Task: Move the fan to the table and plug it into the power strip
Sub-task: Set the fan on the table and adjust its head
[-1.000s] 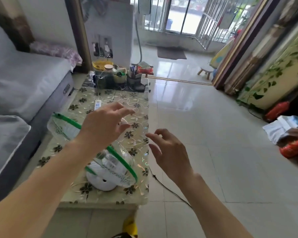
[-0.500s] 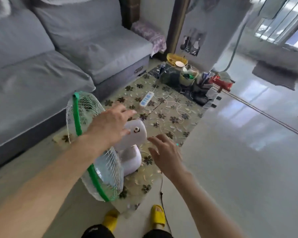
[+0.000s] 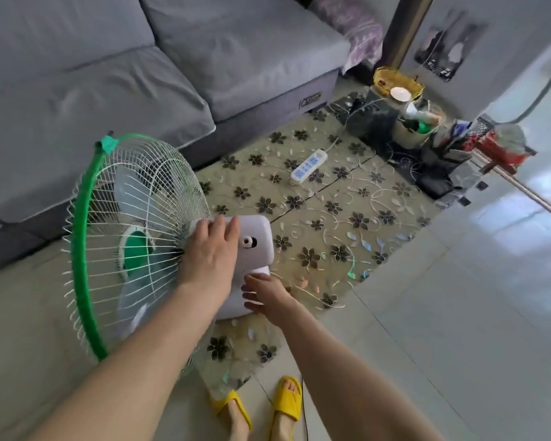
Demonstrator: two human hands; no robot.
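Note:
A white fan (image 3: pixel 257 240) with a green-rimmed wire cage stands on the near end of the low table (image 3: pixel 341 218), its cage facing left toward the sofa. My left hand (image 3: pixel 212 253) lies on top of the fan's motor housing, fingers wrapped over it. My right hand (image 3: pixel 266 297) presses against the fan's white base just below the housing. A white power strip (image 3: pixel 309 166) with blue sockets lies on the flowered tablecloth farther back, its cord running to the far end. The fan's plug is not visible.
A grey sofa (image 3: pixel 109 74) runs along the left. Jars, a yellow basket (image 3: pixel 398 82) and clutter crowd the table's far end. A black cord (image 3: pixel 303 409) trails on the tiled floor by my yellow slippers (image 3: pixel 288 399). A long pole (image 3: pixel 522 189) crosses at right.
Both hands have come down onto the fan: the left now grips the motor housing and the right touches the base. The view has swung left and downward.

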